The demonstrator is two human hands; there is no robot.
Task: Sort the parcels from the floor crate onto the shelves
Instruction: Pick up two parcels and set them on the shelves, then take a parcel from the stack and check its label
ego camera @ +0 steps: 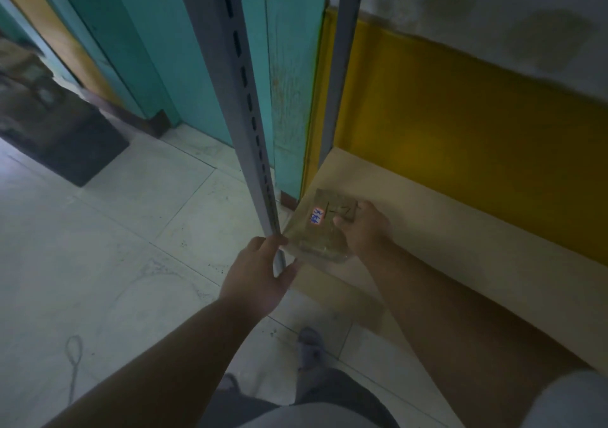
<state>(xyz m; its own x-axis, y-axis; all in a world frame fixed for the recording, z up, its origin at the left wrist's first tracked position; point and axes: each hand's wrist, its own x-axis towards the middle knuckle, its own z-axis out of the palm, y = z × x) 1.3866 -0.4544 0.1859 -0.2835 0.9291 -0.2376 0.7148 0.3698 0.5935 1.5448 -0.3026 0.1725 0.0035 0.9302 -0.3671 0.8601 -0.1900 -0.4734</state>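
Pale shelf (444, 230) beside a grey post (253, 131): right hand (362, 226) fingers pinching a parcel (316, 230) to seat it, left hand (260, 273) fingers spread, steadying its edge

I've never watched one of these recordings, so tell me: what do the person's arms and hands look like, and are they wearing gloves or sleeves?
Both hands are bare: no gloves, rings or watch show on the left hand or the right hand. The forearms are uncovered too. A pale short sleeve shows at the right upper arm. No cables or markings are visible.
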